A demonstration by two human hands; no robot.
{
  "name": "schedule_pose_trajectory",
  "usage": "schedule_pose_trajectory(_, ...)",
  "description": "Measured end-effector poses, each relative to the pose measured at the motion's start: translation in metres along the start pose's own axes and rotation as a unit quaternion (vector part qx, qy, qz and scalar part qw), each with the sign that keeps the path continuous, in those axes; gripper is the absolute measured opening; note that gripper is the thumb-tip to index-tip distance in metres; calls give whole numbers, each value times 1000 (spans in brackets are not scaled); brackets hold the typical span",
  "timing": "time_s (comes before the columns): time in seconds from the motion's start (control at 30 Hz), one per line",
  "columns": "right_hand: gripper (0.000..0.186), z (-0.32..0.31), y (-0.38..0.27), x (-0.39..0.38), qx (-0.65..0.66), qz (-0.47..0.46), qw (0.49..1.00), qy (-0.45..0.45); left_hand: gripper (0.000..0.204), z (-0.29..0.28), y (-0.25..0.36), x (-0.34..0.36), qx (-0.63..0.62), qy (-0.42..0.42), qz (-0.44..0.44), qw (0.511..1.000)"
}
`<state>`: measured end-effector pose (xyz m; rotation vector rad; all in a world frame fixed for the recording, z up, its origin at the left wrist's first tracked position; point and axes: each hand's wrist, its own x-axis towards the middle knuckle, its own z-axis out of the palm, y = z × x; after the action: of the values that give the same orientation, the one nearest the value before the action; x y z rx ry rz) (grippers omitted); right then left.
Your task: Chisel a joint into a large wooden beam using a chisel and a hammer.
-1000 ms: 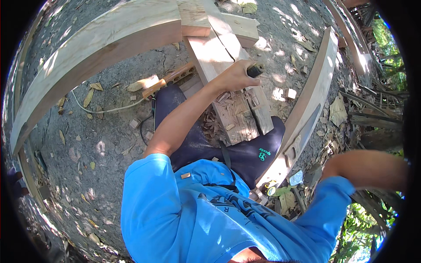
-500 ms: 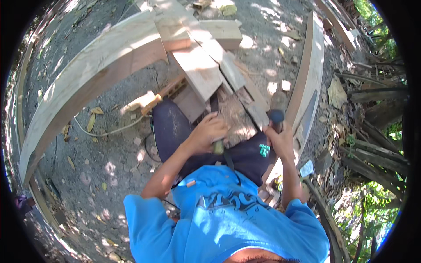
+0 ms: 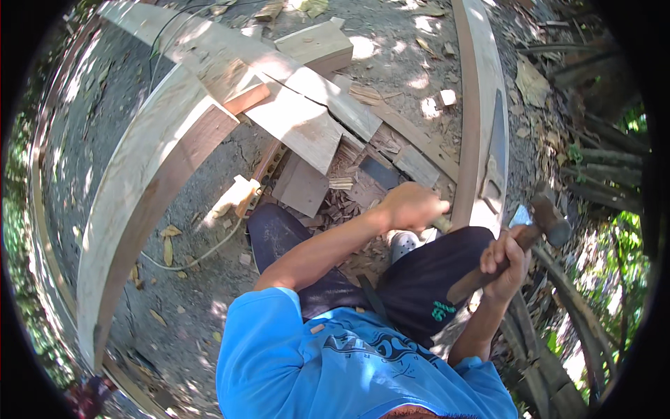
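Observation:
My left hand (image 3: 413, 207) is closed round the handle of a chisel (image 3: 379, 172), whose wide dark blade points away from me and to the left, over the chipped timber end. In my right hand (image 3: 505, 265) is a hammer (image 3: 551, 222), raised at the right with its metal head up and its wooden handle slanting down toward my thigh. Ahead of my left hand are joined wooden beams (image 3: 300, 129) with a dark gap along them. Wood chips (image 3: 340, 209) lie around their near end.
A long curved beam (image 3: 146, 209) arcs along the left. Another beam (image 3: 471, 119) runs along the right, with a handsaw (image 3: 495, 167) lying on it. A pale cable (image 3: 202, 262) crosses the ground on the left. Dry branches (image 3: 572, 293) crowd the right edge.
My left hand has shifted right with the chisel, which is now tilted differently. My right hand has lifted the hammer and moved it outward to the right. The view has shifted too.

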<state>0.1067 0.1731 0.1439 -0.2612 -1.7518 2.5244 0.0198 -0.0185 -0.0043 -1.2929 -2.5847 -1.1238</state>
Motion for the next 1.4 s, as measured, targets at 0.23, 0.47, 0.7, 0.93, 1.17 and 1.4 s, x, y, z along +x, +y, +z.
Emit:
schedule_pose_trajectory(0.23,15,-2,11,-75,31,-38,996,80,20,12,-18,-6,-53,41,57,996)
schedule_pose_trajectory(0.47,17,-1,19,-70,21,6,996,82,29,6,32,-50,-53,84,-1,995)
schedule_pose_trajectory(0.7,19,-35,68,-45,32,114,990,79,23,16,5,-20,9,83,2,996)
schedule_pose_trajectory(0.93,19,-17,99,19,154,139,975,74,28,29,-6,-7,28,59,-17,998)
schedule_pose_trajectory(1.17,15,5,79,73,258,-31,956,-134,34,13,-6,-2,142,50,-113,982)
schedule_pose_trajectory(1.4,28,2,43,79,181,-21,968,-173,36,-12,18,-17,75,83,-181,977)
